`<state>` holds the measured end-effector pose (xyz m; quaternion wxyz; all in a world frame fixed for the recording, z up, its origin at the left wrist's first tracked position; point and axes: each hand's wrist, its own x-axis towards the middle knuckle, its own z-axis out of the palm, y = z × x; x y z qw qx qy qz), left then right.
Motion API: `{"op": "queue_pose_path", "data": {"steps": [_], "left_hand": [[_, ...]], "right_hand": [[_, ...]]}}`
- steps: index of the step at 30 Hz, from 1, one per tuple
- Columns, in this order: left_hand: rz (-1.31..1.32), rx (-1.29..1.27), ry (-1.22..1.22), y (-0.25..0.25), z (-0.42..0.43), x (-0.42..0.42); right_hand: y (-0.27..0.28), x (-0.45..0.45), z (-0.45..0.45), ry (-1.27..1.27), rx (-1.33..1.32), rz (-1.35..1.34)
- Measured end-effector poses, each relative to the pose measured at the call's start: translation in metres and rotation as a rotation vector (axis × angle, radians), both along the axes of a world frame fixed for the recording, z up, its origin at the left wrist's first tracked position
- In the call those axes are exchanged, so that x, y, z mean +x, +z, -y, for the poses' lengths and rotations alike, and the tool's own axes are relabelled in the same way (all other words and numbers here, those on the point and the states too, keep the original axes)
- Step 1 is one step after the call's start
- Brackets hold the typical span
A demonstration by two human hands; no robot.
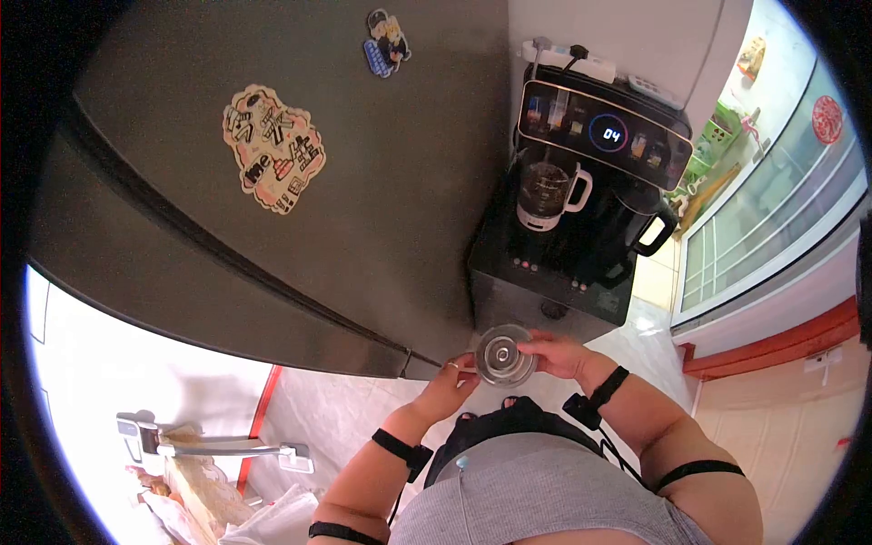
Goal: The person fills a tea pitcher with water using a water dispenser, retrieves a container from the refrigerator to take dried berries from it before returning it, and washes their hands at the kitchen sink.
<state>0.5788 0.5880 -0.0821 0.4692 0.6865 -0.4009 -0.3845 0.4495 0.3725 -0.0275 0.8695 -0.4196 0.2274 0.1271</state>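
Both hands hold a clear, round glass vessel [505, 356] in front of my body, seen from above with rings showing in its middle. My left hand [447, 389] is closed at its left side, where a short part like a handle meets the fingers. On the other side, my right hand [559, 354] grips the rim, thumb on top. Whether the vessel contains anything cannot be made out. Beyond it stands a black tea machine [581, 173] with a lit display reading 04. A glass kettle with a white handle [545, 195] and a black kettle [631, 232] rest on it.
A tall dark refrigerator [381, 182] with magnets [275, 150] rises at the left, close to my left hand. To the right are a glass sliding door [772, 236] and a red-trimmed ledge [772, 341]. A metal bar [227, 449] and cloths [282, 516] lie lower left.
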Motion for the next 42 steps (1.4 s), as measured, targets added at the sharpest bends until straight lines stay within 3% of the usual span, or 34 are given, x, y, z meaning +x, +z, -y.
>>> {"op": "queue_pose_path", "data": {"steps": [4, 6, 8, 10, 11, 15, 18, 20, 21, 23, 24, 25, 27, 29, 32, 34, 35, 37, 42], "left_hand": [[0.207, 0.023, 0.073, 0.06, 0.0, -0.013], [0.528, -0.002, 0.02, 0.079, 0.003, -0.019], [0.497, 0.022, -0.023, 0.088, 0.007, -0.021], [0.505, -0.01, -0.094, 0.095, 0.011, -0.026], [0.511, -0.002, -0.104, 0.097, 0.013, -0.028], [0.434, 0.066, -0.107, 0.094, 0.013, -0.03], [0.339, 0.171, -0.137, 0.087, 0.007, -0.029], [0.487, 0.117, -0.06, 0.079, -0.005, -0.024], [0.419, 0.185, -0.062, 0.071, -0.019, -0.018], [0.311, 0.254, -0.06, 0.045, -0.052, -0.01], [0.271, 0.257, -0.048, 0.027, -0.071, -0.008], [0.303, 0.318, -0.031, 0.009, -0.093, -0.008], [0.322, 0.47, 0.011, -0.021, -0.136, -0.013], [0.307, 0.661, 0.035, -0.052, -0.179, -0.02], [0.111, 0.849, 0.182, -0.089, -0.233, -0.04], [-0.132, 0.835, 0.392, -0.132, -0.282, -0.059], [-0.134, 0.835, 0.395, -0.157, -0.306, -0.068], [-0.212, 1.081, 0.279, -0.194, -0.335, -0.079], [-0.228, 0.786, 0.39, -0.206, -0.344, -0.094]], "right_hand": [[-0.004, 0.0, -0.004, -0.01, -0.146, -0.089], [0.009, -0.001, -0.009, 0.118, -0.238, -0.117], [0.012, 0.002, -0.012, 0.141, -0.324, -0.1], [0.023, 0.009, -0.011, 0.554, -0.831, -0.027], [0.018, 0.008, -0.016, 0.533, -1.008, 0.043], [0.013, 0.015, -0.023, 0.649, -1.106, 0.057], [0.026, 0.01, -0.022, 0.662, -0.981, 0.087], [0.016, 0.007, -0.015, 0.436, -1.001, 0.201], [0.003, 0.0, -0.001, 0.429, -1.001, 0.194], [-0.02, -0.018, 0.038, 0.205, -1.051, -0.021], [0.033, -0.025, 0.04, 0.062, -0.821, -0.128], [0.023, -0.034, 0.055, -0.107, -0.674, -0.185], [-0.011, -0.056, 0.093, -0.256, -0.863, -0.118], [-0.013, -0.065, 0.115, -0.639, -0.55, -0.22], [-0.017, -0.074, 0.14, -0.834, -0.498, -0.36], [-0.024, -0.075, 0.149, -0.889, -0.414, -0.358], [-0.027, -0.074, 0.151, -0.946, -0.328, -0.356], [-0.031, -0.068, 0.152, -1.008, -0.253, -0.361], [-0.048, -0.06, 0.154, -1.102, -0.107, -0.316]]}}
